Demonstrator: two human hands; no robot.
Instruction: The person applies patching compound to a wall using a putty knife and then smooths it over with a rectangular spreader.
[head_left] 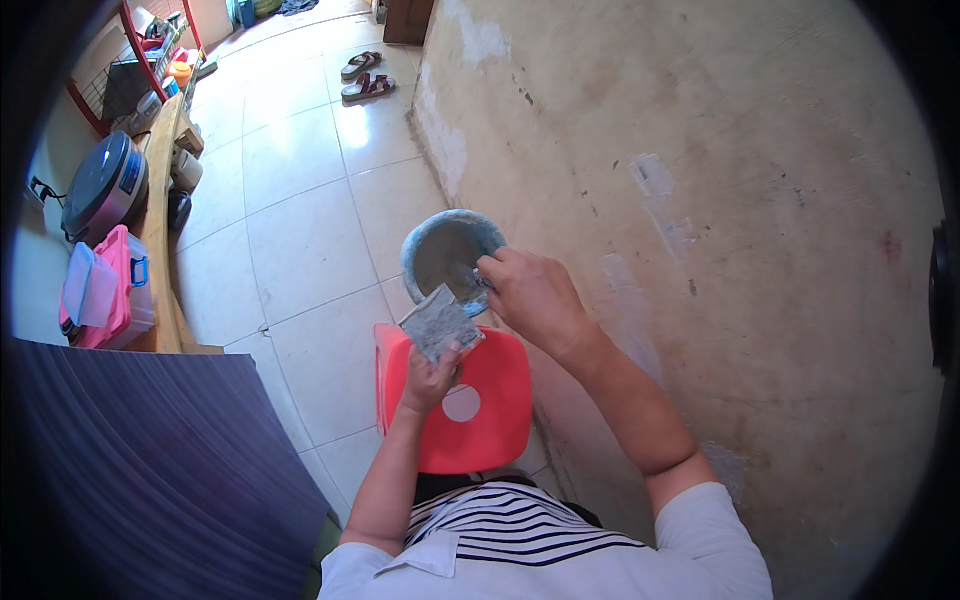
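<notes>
My left hand (432, 378) grips a square grey plate (440, 322) by its lower edge. The plate's face looks smeared with grey paste, and it is tilted just above a red plastic stool (495, 410). Just beyond it stands a light-blue bucket (408, 262), its rim crusted and grey paste inside. My right hand (532, 295) is closed at the bucket's right rim, around a small tool whose end points down toward the paste. The fingers hide most of that tool, so its kind cannot be made out.
A bare wall (760, 300) with pale patches rises close on my right. At left, a wooden bench (160, 210) carries a rice cooker (105, 190) and a pink box (125, 290). Sandals (368, 87) lie on the tiled floor (300, 230). A dark striped surface (160, 470) fills the lower left.
</notes>
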